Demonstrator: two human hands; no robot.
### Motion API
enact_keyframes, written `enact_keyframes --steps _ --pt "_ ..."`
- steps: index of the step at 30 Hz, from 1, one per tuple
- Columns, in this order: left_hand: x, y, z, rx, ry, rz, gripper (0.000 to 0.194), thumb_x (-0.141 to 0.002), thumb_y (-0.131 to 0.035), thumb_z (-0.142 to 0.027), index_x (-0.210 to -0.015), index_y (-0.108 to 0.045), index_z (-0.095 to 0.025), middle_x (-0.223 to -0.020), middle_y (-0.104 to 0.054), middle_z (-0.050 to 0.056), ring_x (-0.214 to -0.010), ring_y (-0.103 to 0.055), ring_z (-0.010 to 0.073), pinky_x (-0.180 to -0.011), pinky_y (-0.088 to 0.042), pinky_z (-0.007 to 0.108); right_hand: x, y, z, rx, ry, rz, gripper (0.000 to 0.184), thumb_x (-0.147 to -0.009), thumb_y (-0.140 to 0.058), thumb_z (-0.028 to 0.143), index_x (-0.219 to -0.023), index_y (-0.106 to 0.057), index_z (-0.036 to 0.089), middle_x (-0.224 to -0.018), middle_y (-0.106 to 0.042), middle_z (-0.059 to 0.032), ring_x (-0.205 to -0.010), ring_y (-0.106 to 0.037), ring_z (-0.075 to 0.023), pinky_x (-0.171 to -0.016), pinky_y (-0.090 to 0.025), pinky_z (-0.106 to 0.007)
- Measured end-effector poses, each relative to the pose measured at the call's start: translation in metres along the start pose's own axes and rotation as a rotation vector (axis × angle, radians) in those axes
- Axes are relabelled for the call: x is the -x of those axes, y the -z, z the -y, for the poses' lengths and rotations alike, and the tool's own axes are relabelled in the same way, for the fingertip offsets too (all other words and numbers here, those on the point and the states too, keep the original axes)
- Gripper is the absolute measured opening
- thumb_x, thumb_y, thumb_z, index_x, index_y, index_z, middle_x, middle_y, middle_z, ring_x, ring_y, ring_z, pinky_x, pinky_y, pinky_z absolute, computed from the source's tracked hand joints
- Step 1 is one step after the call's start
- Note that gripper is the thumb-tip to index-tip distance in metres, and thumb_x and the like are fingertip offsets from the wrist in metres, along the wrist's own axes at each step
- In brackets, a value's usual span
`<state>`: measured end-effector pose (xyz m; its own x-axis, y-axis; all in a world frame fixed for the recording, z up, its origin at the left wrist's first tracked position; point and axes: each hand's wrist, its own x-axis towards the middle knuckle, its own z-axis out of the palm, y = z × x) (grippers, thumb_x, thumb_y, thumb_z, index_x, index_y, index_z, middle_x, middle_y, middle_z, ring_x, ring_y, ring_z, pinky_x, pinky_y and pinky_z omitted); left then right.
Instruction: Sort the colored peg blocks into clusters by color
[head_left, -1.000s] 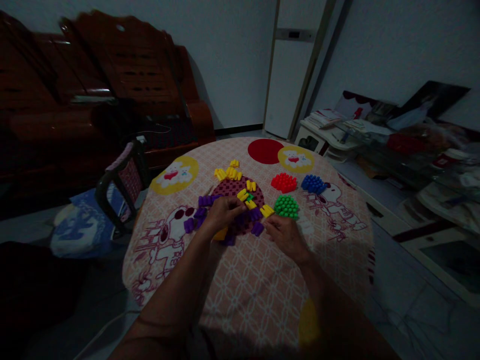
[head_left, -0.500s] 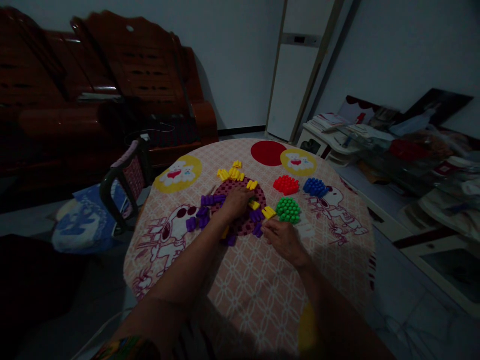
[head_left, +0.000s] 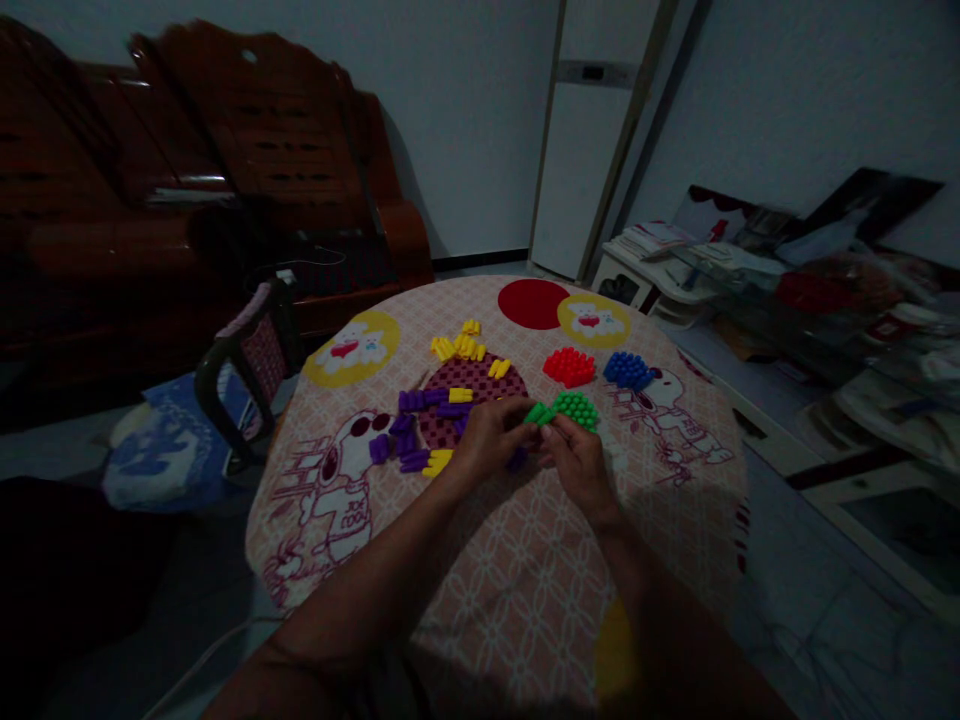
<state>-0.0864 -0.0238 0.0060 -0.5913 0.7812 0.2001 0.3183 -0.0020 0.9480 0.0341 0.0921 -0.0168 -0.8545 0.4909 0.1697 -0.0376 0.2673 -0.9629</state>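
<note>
A: Where is the small bright-green plastic piece [head_left: 538,413]?

B: At the fingertips of both hands, over the round table's pink, white-patterned cloth [head_left: 510,580]

A: How do the hands stand?

B: The left hand [head_left: 489,437] pinches it, fingers narrow. The right hand [head_left: 579,465] has its fingers drawn in at its near side; I cannot tell whether they grip or only touch

A: And around them?

B: Just beyond the right hand sits a knobbly green plastic cluster [head_left: 576,409], with a red plastic cluster [head_left: 568,367] behind it and a blue plastic cluster [head_left: 628,371] farther right. Left of the hands lie purple plastic pieces [head_left: 405,438], and farther back, yellow plastic pieces [head_left: 463,347]
</note>
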Motion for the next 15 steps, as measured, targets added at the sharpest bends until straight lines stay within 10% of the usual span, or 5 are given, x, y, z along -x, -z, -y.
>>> enact_keyframes --steps 15 --pt "0.011 -0.017 0.001 -0.254 -0.154 0.013 0.039 -0.09 -0.062 -0.027 -0.128 -0.069 -0.022 -0.112 -0.075 0.009 -0.1 -0.069 0.0238 -0.091 -0.051 0.033 -0.004 0.021 0.006 -0.021 0.052 -0.302 0.028 -0.082 -0.069 0.044 -0.093 -0.065 0.019 -0.08 -0.071 -0.0038 -0.07 -0.07 -0.0189 -0.066 -0.058 -0.031"
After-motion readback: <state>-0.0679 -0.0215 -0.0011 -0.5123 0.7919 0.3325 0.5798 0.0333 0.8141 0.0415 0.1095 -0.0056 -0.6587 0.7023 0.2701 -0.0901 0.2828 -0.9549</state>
